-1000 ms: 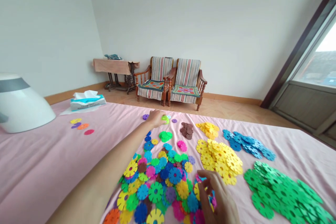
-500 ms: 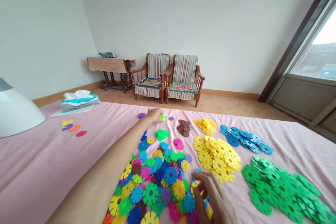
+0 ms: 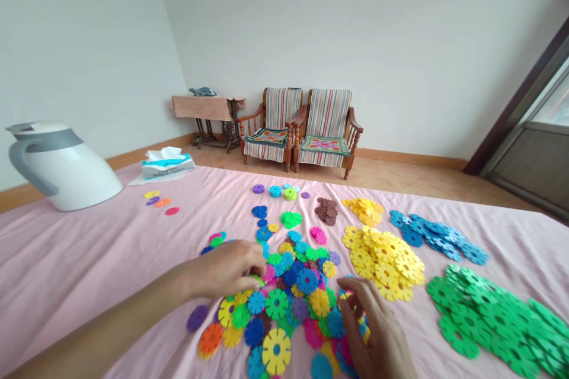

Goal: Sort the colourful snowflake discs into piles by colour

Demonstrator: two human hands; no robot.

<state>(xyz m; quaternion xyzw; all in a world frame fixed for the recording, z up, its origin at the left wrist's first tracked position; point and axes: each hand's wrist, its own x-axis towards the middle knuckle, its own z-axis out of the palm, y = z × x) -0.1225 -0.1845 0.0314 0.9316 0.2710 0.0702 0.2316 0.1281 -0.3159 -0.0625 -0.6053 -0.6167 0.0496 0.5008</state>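
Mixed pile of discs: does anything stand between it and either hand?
Nothing visible does. The left hand is over the left side of the mixed pile, the right hand at its right edge. The large yellow pile lies off to the right, not between. Whether either holds a disc is unclear.

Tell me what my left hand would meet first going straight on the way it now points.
The left hand would probably meet the pink flower-shaped disc just ahead of it, though depth there is hard to judge.
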